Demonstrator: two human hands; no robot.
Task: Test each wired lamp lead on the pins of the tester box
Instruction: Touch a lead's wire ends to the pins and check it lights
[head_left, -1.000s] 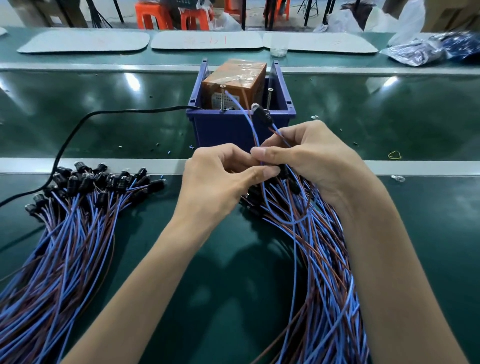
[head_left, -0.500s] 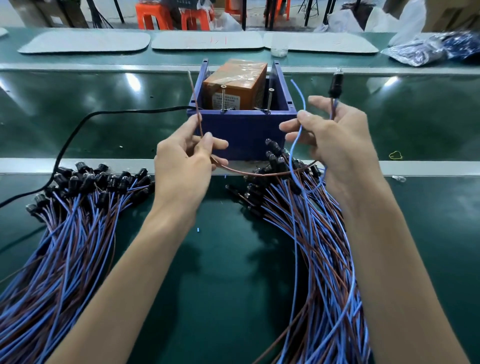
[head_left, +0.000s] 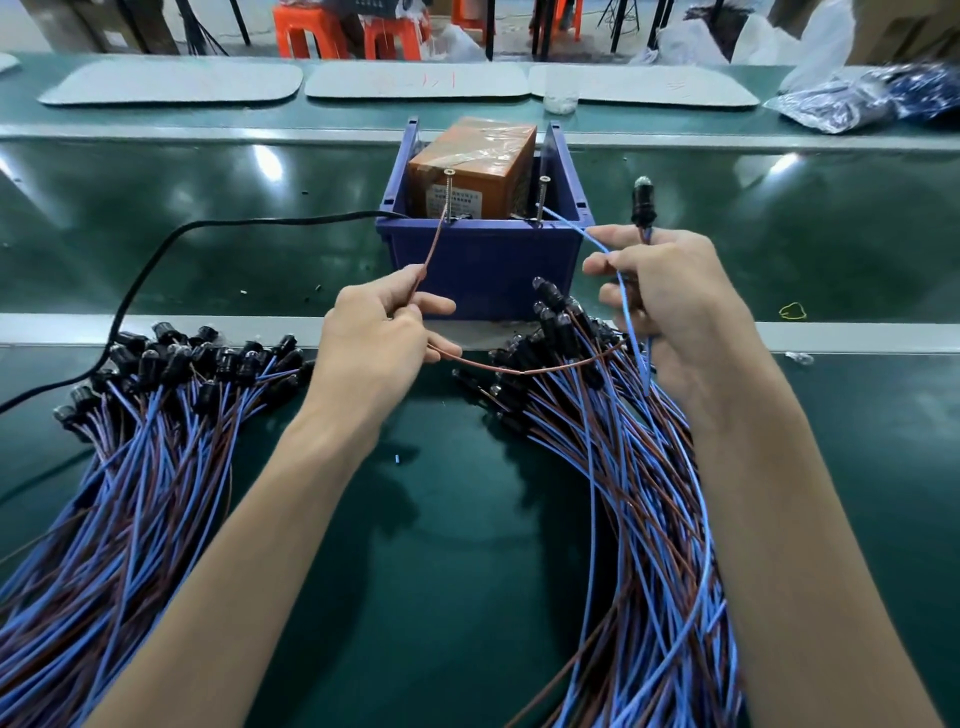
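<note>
The tester box, a blue bin (head_left: 483, 260) with an orange unit (head_left: 470, 166) inside, stands ahead at the centre. Two upright screw pins rise at its front rim, a left pin (head_left: 448, 195) and a right pin (head_left: 543, 200). My left hand (head_left: 374, 343) pinches a brown wire (head_left: 434, 247) whose end reaches the left pin. My right hand (head_left: 665, 306) holds the same lead's blue wire (head_left: 582, 234), its end at the right pin, and the black lamp head (head_left: 643, 205) stands up above my fingers.
One pile of blue and brown lamp leads (head_left: 130, 467) lies at the left, another pile (head_left: 623, 467) under my right forearm. A black power cable (head_left: 156, 260) runs left from the box. Grey mats (head_left: 415, 80) and a plastic bag (head_left: 857, 98) lie on the far belt.
My hands drew one lead out of the right pile, spread apart, then brought the brown wire end down to the left pin and the blue end to the right pin.
</note>
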